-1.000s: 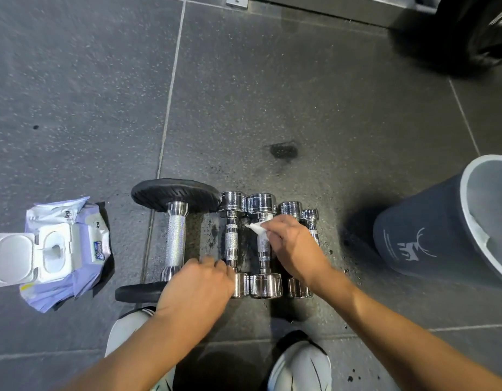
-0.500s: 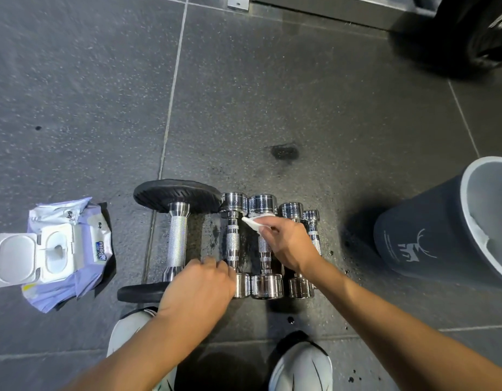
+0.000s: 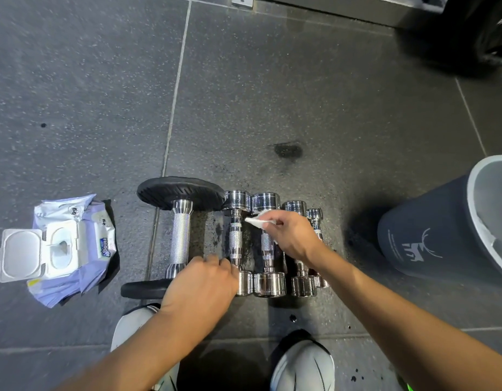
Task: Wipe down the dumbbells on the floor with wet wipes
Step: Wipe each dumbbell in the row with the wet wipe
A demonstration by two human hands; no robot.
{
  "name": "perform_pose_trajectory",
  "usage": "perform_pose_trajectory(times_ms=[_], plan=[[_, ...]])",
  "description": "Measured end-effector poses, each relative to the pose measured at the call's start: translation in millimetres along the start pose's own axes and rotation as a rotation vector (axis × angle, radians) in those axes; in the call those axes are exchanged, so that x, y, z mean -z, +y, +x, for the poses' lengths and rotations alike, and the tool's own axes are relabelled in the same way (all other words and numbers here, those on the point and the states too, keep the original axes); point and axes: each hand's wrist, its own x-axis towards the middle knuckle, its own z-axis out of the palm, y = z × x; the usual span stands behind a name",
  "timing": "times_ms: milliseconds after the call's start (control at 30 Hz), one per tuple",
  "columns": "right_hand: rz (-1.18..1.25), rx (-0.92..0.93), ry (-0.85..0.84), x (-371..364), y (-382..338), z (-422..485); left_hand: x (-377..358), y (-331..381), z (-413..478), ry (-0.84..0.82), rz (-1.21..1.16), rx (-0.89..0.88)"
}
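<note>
Right hand's (image 3: 290, 239) pinched wipe (image 3: 255, 222) slid upward; left hand (image 3: 200, 285) holds dumbbell (image 3: 235, 237).

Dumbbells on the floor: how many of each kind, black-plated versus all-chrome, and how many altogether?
Black-plate dumbbell: 1
Chrome dumbbells: 4
Total: 5

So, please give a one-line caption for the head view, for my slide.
Right hand holds a wet wipe on a chrome dumbbell while the left hand holds the neighbouring dumbbell.
</note>
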Motion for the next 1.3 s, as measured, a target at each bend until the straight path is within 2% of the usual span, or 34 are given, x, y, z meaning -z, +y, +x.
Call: perform_pose_trajectory(times_ms=[133, 267, 333, 400, 467, 533, 567, 733, 800, 867, 933, 1000, 1200, 1300], plan=[[0.087, 0.020, -0.185, -10.0, 15.2, -18.9, -0.2, -0.2, 0.1, 0.006, 0.000, 0.005], [-0.197, 0.056, -0.307, -9.0, 22.4, -28.0, -0.1, -0.1, 0.5, 0.000, 0.004, -0.004], [-0.112, 0.062, -0.336, -6.8, 20.5, -22.9, 0.3, -0.2, 0.9, -0.001, 0.003, -0.002], [0.016, 0.022, -0.264, -3.3, 12.7, -17.3, 0.8, -0.2, 0.2, -0.011, -0.001, 0.001], [0.029, 0.003, -0.109, -0.8, 6.8, -11.7, 0.8, -0.7, -0.1, -0.015, -0.003, 0.003], [0.066, 0.045, 0.009, -2.8, 3.0, -7.9, 1.0, -0.8, 0.1, -0.023, 0.000, 0.009], [0.088, 0.064, 0.010, -4.6, 2.9, -8.0, 1.2, -0.7, 0.3, -0.028, -0.002, 0.012], [0.150, 0.067, -0.232, 0.8, 8.6, -21.7, 1.6, -2.1, -0.2, -0.041, -0.007, 0.006], [0.006, 0.100, -0.357, 3.3, 13.7, -24.7, 1.9, -2.1, -0.2, -0.035, 0.001, 0.004], [-0.145, 0.056, -0.448, 4.1, 17.4, -27.0, 1.9, -1.6, 0.1, -0.034, 0.005, 0.003], [-0.027, 0.010, -0.469, 6.1, 14.9, -26.5, 0.8, -1.8, 0.3, -0.040, 0.009, 0.003], [0.099, -0.037, -0.390, 9.2, 7.6, -26.7, 0.4, -1.8, 0.3, -0.038, 0.012, 0.006], [-0.105, -0.016, 0.099, -4.7, 0.2, -25.1, -0.5, 0.6, 0.2, 0.002, 0.018, -0.010], [-0.012, -0.115, 0.142, -10.3, -1.7, -29.1, -0.1, 0.4, 0.2, -0.004, 0.024, -0.013]])
